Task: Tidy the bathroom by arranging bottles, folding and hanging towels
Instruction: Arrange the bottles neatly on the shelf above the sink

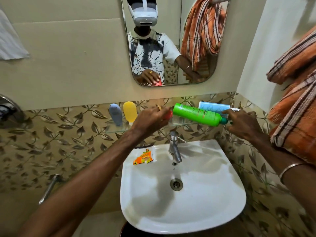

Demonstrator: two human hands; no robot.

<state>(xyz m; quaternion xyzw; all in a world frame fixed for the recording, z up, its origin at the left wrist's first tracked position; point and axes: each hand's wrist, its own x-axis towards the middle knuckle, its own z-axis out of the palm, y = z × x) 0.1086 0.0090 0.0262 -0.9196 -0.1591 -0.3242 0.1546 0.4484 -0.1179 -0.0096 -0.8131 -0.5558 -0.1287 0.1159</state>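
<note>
On the glass shelf (pixel 118 128) above the sink (pixel 222 211), the grey bottle (pixel 116 115) and yellow bottle (pixel 130 111) already stand upright. The left hand (pixel 150 119) curls around a red bottle (pixel 168 115); the right hand (pixel 242 124) pinches the tilted green bottle (pixel 196 114) by its cap. The blue bottle (pixel 213 106) still lies flat, and the orange towel (pixel 297 100) hangs bunched, so most work remains.

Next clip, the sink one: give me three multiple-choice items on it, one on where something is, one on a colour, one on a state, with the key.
1. Where does the orange sachet lie?
A. on the sink rim, left of the tap
B. on the glass shelf
C. over the drain

2. What colour is the bottle at the right hand?
A. yellow
B. green
C. grey

3. How does that bottle lie?
A. upright on its base
B. upside down on its cap
C. tilted nearly flat, cap toward the right hand

Key: 1 A, it rests on the white rim beside the tap; 2 B, its body is bright green; 3 C, it slants across the shelf.
</note>
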